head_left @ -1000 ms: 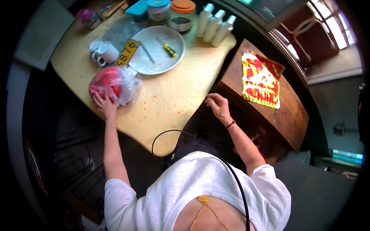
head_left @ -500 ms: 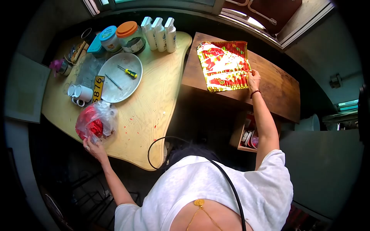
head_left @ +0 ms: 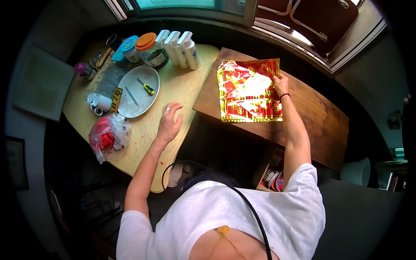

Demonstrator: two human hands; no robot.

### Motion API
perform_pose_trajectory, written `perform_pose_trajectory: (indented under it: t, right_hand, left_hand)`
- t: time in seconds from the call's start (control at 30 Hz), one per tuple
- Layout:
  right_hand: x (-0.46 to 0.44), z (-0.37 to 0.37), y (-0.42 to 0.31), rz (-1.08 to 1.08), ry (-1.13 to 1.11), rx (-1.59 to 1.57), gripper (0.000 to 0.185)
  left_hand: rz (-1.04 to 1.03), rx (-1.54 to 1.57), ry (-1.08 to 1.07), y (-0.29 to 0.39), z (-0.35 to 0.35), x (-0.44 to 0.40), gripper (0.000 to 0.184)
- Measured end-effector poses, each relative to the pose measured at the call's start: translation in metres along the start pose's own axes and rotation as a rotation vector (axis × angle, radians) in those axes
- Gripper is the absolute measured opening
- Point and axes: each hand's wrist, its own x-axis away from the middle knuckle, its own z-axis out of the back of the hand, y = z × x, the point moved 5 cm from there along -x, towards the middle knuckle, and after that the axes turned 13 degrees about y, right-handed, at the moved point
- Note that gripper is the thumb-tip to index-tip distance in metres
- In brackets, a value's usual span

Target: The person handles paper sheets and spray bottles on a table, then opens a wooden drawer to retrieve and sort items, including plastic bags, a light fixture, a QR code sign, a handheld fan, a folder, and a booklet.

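Note:
My right hand (head_left: 281, 84) pinches the right edge of a shiny red and gold foil sheet (head_left: 249, 110), which lies over the dark wooden desk (head_left: 314, 108) and glares with reflected light. Above the pale wooden table (head_left: 177, 89), my left hand (head_left: 170, 123) is in the air with fingers apart and curved, holding nothing. To its left sits a clear plastic bag (head_left: 120, 123) with red material (head_left: 104, 134) inside. Behind that hand is a round metal tray (head_left: 143, 104) bearing a yellow and black screwdriver (head_left: 148, 89) and a thin metal rod (head_left: 131, 95).
White bottles (head_left: 189, 54), an orange-lidded jar (head_left: 154, 54) and a blue-lidded jar (head_left: 131, 51) line the table's back. White mugs (head_left: 102, 102) and a yellow number plate (head_left: 115, 101) stand left of the tray. An open drawer (head_left: 271, 175) juts out below the desk.
My left hand has let go of the plastic bag and moved right and up. The foil sheet now lies more spread out toward me, with my right hand still at its right edge.

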Motion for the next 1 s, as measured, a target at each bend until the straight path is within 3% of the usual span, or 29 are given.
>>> perform_pose_trajectory:
  t: [0.07, 0.2, 0.3, 0.33, 0.4, 0.43, 0.5, 0.53, 0.6, 0.63, 0.67, 0.7, 0.87, 0.93, 1.0]
  right_hand:
    - [0.015, 0.004, -0.03, 0.142, -0.102, -0.33, 0.021]
    - [0.047, 0.036, -0.094, 0.289, -0.419, -0.438, 0.021]
    - [0.061, 0.063, -0.125, 0.332, -0.518, -0.53, 0.02]
    - [0.066, 0.072, -0.135, 0.346, -0.588, -0.623, 0.02]
    - [0.068, 0.096, -0.144, 0.346, -0.604, -0.655, 0.016]
    - [0.067, 0.107, -0.145, 0.332, -0.603, -0.631, 0.014]
    - [0.059, 0.125, -0.136, 0.36, -0.53, -0.579, 0.015]
    - [0.054, 0.142, -0.129, 0.366, -0.465, -0.565, 0.023]
    - [0.049, 0.176, -0.098, 0.158, -0.336, -0.68, 0.044]
    - [0.057, 0.181, -0.082, 0.105, -0.371, -0.803, 0.056]
    - [0.068, 0.177, -0.063, 0.05, -0.406, -0.927, 0.068]
    - [0.08, 0.167, -0.049, 0.033, -0.478, -0.919, 0.082]
    - [0.141, 0.092, -0.037, -0.246, -0.55, -0.793, 0.079]
    - [0.167, 0.06, -0.04, -0.415, -0.577, -0.889, 0.071]
    - [0.188, 0.024, -0.05, -0.392, -0.758, -1.024, 0.064]
  left_hand:
    - [-0.091, 0.036, -0.037, 0.037, -0.032, -0.041, 0.039]
    - [-0.271, -0.119, 0.024, 0.09, -0.088, -0.116, 0.077]
    - [-0.374, -0.212, -0.117, 0.127, -0.121, -0.146, 0.094]
    - [-0.454, -0.133, -0.136, 0.138, -0.128, -0.148, 0.076]
    - [-0.516, -0.111, -0.373, 0.146, -0.148, -0.154, 0.04]
    - [-0.52, -0.11, -0.379, 0.151, -0.149, -0.153, 0.04]
    - [-0.036, 0.352, -0.48, 0.151, -0.151, -0.159, 0.016]
    - [-0.039, 0.352, -0.484, 0.155, -0.148, -0.159, 0.016]
    - [0.02, 0.515, -0.359, 0.155, -0.13, -0.162, 0.012]
    - [0.106, 0.575, -0.446, 0.144, -0.127, -0.161, 0.01]
    - [0.326, 0.679, -0.482, 0.144, -0.123, -0.156, 0.009]
    - [0.356, 0.738, -0.491, 0.141, -0.121, -0.155, 0.01]
    - [0.457, 0.899, -0.517, 0.137, -0.099, -0.152, 0.01]
    - [0.44, 0.988, -0.547, 0.144, -0.083, -0.153, 0.011]
    - [0.421, 1.043, -0.55, 0.144, -0.063, -0.156, 0.012]
